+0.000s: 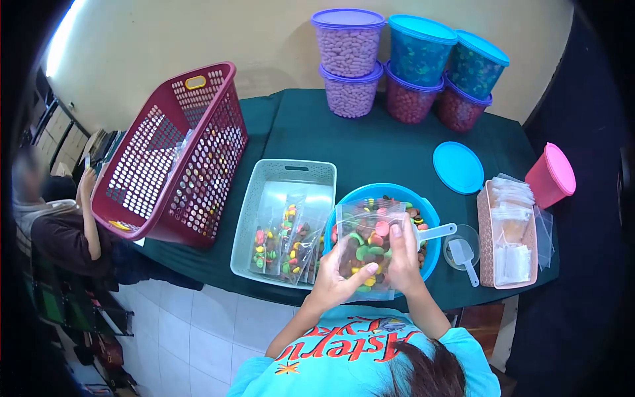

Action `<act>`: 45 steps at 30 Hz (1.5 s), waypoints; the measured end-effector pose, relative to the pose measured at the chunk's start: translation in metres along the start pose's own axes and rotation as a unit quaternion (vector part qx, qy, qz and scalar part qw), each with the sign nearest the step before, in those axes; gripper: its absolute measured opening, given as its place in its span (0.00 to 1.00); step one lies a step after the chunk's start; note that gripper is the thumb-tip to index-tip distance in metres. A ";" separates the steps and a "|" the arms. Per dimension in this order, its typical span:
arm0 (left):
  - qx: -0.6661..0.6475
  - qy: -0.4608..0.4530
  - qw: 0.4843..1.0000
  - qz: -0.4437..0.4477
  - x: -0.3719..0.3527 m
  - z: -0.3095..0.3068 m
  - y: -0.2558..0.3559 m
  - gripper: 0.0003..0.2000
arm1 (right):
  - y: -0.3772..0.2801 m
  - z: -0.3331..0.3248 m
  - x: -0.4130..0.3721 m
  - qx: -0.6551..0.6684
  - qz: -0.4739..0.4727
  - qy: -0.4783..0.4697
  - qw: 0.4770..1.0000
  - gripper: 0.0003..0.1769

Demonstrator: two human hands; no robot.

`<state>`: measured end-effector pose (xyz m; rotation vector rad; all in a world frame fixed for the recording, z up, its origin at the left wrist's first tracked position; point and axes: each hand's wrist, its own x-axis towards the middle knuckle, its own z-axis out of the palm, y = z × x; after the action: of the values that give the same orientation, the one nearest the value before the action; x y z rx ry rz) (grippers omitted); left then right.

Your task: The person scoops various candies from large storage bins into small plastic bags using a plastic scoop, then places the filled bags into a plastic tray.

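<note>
I hold a clear plastic bag [367, 241] partly filled with colourful candies over a blue bowl [423, 205] of the same candies. My left hand [337, 281] grips the bag from below on its left side. My right hand [402, 258] grips the bag's right side, fingers pointing up along it. A white scoop [436, 231] rests in the bowl just right of my right hand.
A pale tray [291, 172] left of the bowl holds filled candy bags. A maroon laundry basket [175, 152] stands at the left. Lidded jars [410, 66] are stacked at the back. At right are a blue lid [458, 167], a pink tub [551, 175], a pink basket [485, 238] of empty bags and a small clear dish [463, 248]. Another person [63, 225] sits at far left.
</note>
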<state>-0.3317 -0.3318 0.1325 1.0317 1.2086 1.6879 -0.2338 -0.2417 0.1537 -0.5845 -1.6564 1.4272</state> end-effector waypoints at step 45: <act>-0.104 0.089 0.991 -0.003 0.016 -0.019 -0.011 0.23 | -0.028 -0.137 -0.043 -0.186 0.208 -0.167 0.946 0.32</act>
<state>-0.3535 -0.3204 0.1210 0.7640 1.1142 1.8883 -0.0924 -0.2065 0.1657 -0.9963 -2.1940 1.5815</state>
